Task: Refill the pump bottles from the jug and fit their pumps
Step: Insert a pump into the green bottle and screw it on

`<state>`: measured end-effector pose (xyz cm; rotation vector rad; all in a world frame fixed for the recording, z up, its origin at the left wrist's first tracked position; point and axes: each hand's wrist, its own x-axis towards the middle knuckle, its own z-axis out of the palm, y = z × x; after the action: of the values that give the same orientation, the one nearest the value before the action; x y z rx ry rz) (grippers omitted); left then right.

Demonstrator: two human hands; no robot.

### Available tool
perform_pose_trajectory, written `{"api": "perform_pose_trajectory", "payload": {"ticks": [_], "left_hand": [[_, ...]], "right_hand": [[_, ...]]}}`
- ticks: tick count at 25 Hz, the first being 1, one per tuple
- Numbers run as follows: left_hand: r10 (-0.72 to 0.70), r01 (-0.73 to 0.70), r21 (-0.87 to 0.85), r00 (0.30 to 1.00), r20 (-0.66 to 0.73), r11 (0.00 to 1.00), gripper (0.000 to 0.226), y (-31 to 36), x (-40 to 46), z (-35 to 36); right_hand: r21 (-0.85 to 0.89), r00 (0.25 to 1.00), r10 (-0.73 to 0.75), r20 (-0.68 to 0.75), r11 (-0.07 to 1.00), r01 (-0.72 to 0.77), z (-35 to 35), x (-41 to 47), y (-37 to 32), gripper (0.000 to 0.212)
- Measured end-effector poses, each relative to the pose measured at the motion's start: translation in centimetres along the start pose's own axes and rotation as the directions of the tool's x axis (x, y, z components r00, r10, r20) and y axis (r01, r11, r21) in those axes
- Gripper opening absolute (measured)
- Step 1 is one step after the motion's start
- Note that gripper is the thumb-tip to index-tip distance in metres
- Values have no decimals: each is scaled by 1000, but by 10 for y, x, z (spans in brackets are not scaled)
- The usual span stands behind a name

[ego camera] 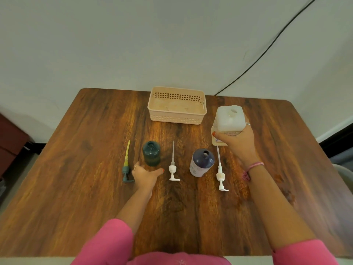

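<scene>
A translucent white jug (230, 119) with an uncapped mouth stands upright at the right, and my right hand (239, 142) grips its near side. A dark green bottle (151, 153) stands open-necked left of centre; my left hand (146, 175) rests just in front of it, fingers spread, not touching it. A dark blue bottle (202, 162) with a pale label stands open to the right. Three pumps lie flat on the table: a green one with a yellow tube (126, 165), a white one (173, 167) between the bottles, and another white one (220, 173) beside the blue bottle.
A beige perforated basket (176, 117) sits at the back centre of the wooden table (86, 178). A black cable (267, 50) runs down the wall behind the right corner. Pink sleeves show at the bottom edge.
</scene>
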<state>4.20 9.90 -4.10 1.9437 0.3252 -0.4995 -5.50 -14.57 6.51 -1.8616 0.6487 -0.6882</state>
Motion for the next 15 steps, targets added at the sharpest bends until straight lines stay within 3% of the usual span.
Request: {"api": "perform_pose_trajectory", "payload": {"ticks": [3, 8, 15], "left_hand": [[-9, 13, -89, 999, 37, 996, 75, -6, -27, 11], [104, -91, -131, 989, 101, 987, 37, 15, -64, 35], [147, -143, -133, 989, 22, 981, 24, 25, -97, 66]], "right_hand": [[-10, 999, 21, -32, 1000, -22, -15, -8, 11, 63], [-4, 991, 91, -102, 996, -92, -49, -25, 48, 73], [-64, 979, 188, -77, 979, -193, -91, -38, 98, 89]]}}
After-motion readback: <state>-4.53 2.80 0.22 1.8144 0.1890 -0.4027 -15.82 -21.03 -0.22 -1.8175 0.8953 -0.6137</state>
